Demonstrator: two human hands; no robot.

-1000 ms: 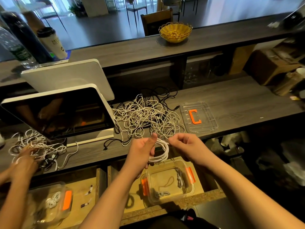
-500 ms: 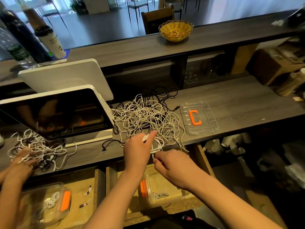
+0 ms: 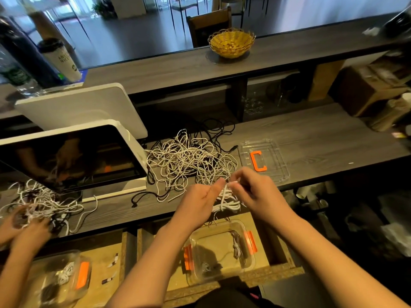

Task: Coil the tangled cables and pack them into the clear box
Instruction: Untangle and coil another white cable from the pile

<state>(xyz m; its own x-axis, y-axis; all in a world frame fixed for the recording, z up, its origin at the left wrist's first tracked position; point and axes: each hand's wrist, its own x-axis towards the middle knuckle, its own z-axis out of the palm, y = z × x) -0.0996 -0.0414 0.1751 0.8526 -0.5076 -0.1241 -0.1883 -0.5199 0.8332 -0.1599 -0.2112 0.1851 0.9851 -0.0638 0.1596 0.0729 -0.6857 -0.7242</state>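
Two hands meet over the near edge of the tabletop (image 3: 311, 138), both working one white coil (image 3: 226, 200). The left hand (image 3: 198, 200) grips the coil's looped strands, thumb stretched up toward the right hand. The right hand (image 3: 253, 190) pinches a white strand at the top of the coil between thumb and fingertips, its fingers curled. The coil hangs between the two hands, just above the box (image 3: 220, 252).

That clear box, with orange latches at both ends, sits open on a lower wooden shelf (image 3: 155, 278) under the tabletop edge; a few small cable bundles lie inside it. Just behind the hands, the tangle (image 3: 186, 161) of white and black cables spreads across the tabletop. The clear lid (image 3: 273, 152) with an orange handle lies flat just right of the tangle.

Left of the tangle stands a dark screen (image 3: 73, 156), with a white panel (image 3: 84, 107) behind it. Farther left, another person's hands (image 3: 24, 227) handle a second heap (image 3: 42, 203) of cables, and a second clear box (image 3: 57, 276) sits on the shelf below them. On the raised counter (image 3: 155, 70) behind stand a yellow basket (image 3: 231, 42) and a paper cup (image 3: 60, 60).
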